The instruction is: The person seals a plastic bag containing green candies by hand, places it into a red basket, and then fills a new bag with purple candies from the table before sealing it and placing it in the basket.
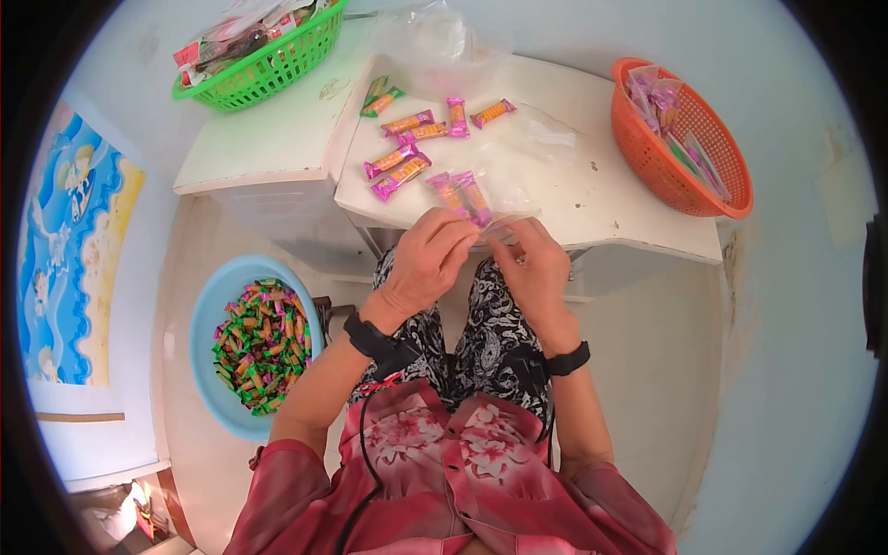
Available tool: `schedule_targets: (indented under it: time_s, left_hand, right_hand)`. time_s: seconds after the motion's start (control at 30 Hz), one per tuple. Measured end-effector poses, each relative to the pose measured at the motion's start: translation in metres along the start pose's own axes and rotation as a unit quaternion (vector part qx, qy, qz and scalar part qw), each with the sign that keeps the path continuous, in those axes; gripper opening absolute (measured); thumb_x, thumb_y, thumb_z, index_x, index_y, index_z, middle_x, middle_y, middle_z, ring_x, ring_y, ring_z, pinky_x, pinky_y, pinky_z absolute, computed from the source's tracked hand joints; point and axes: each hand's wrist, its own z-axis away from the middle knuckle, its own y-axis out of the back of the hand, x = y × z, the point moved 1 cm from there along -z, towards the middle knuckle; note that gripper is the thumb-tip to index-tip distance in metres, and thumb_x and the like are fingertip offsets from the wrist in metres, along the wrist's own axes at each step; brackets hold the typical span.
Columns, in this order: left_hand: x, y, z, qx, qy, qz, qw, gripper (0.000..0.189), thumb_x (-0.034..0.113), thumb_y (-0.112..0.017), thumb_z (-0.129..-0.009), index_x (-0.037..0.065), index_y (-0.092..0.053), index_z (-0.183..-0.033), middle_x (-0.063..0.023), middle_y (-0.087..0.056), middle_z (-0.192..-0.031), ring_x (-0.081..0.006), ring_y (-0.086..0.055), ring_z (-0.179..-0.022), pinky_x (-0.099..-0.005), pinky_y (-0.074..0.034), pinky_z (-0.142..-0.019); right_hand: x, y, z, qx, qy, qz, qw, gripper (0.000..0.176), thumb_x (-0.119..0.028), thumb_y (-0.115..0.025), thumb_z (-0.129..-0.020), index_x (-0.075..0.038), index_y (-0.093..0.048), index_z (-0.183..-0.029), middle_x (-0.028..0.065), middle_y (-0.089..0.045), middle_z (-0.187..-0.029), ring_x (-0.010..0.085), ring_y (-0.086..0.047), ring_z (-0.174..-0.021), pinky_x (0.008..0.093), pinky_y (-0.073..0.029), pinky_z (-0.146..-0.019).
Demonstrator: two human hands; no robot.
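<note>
At the table's front edge, a clear plastic bag (507, 196) lies with its mouth towards me. Two purple-and-orange wrapped snack bars (474, 198) show through its film. My left hand (424, 261) pinches the bag's near left edge, close to the bars. Thumb and fingers of my right hand (535, 270) are closed on the near right edge. Several loose purple-wrapped snack bars (401, 178) lie just beyond my left hand. Farther back are green-wrapped bars (381, 102). The exact grip of the fingertips is partly hidden by the hands.
A blue basin (205, 370) full of wrapped bars stands on the floor at left. An orange basket (638, 181) with filled bags sits at the table's right end. A green basket (268, 79) holds packages at the back left. Behind the bars stands a translucent tub (444, 60).
</note>
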Motion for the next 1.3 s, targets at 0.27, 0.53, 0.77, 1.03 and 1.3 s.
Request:
schedule_targets:
  time_s: [0.27, 0.53, 0.77, 1.03, 1.3]
  left_hand:
    - [0.0, 0.001, -0.005, -0.034, -0.004, 0.037, 0.999, 0.015, 0.001, -0.072, -0.096, 0.002, -0.069, -0.111, -0.0133, -0.066, -0.104, -0.0353, -0.067, -0.095, -0.044, -0.057, -0.082]
    - [0.007, 0.017, -0.008, 0.007, 0.007, -0.006, 1.0, 0.019, 0.006, -0.077, -0.094, 0.003, -0.071, -0.111, -0.0128, -0.068, -0.106, -0.0361, -0.069, -0.097, -0.0451, -0.058, -0.083]
    - [-0.043, 0.052, -0.016, 0.076, 0.045, -0.305, 0.948, 0.03, 0.011, -0.075, -0.092, 0.003, -0.072, -0.121, -0.0127, -0.068, -0.11, -0.0361, -0.063, -0.105, -0.0505, -0.053, -0.093]
    - [-0.057, 0.052, -0.008, 0.033, 0.093, -0.322, 0.942, 0.034, 0.012, -0.074, -0.094, 0.002, -0.072, -0.126, -0.0139, -0.068, -0.113, -0.0364, -0.063, -0.109, -0.0498, -0.053, -0.096]
    - [0.01, 0.063, -0.025, 0.022, -0.053, -0.146, 0.988, 0.033, 0.003, -0.077, -0.091, 0.003, -0.073, -0.124, -0.013, -0.07, -0.121, -0.036, -0.067, -0.107, -0.0455, -0.057, -0.09]
  right_hand:
    - [0.001, -0.019, -0.006, 0.079, 0.032, 0.044, 0.995, 0.01, -0.007, -0.073, -0.096, -0.009, -0.074, -0.105, 0.0093, -0.074, -0.094, 0.0355, -0.072, -0.076, 0.0413, -0.056, -0.064]
    - [0.007, -0.017, -0.001, 0.116, 0.035, -0.01, 0.993, 0.014, -0.004, -0.077, -0.095, -0.007, -0.076, -0.108, 0.0098, -0.078, -0.102, 0.0309, -0.073, -0.073, 0.0374, -0.058, -0.066]
    - [0.009, 0.011, 0.023, 0.1, 0.041, -0.058, 0.992, 0.017, 0.002, -0.082, -0.093, -0.002, -0.077, -0.109, 0.0096, -0.079, -0.1, 0.0157, -0.069, -0.068, 0.0287, -0.056, -0.06]
    - [0.001, 0.019, 0.025, 0.109, 0.088, -0.065, 0.988, 0.017, 0.005, -0.082, -0.093, -0.001, -0.077, -0.108, 0.0105, -0.078, -0.099, 0.0152, -0.068, -0.067, 0.0285, -0.055, -0.056]
    - [-0.006, 0.032, 0.027, 0.067, 0.031, -0.179, 0.981, 0.036, 0.005, -0.081, -0.092, -0.004, -0.073, -0.126, 0.0128, -0.075, -0.123, 0.0123, -0.071, -0.078, 0.0256, -0.056, -0.063]
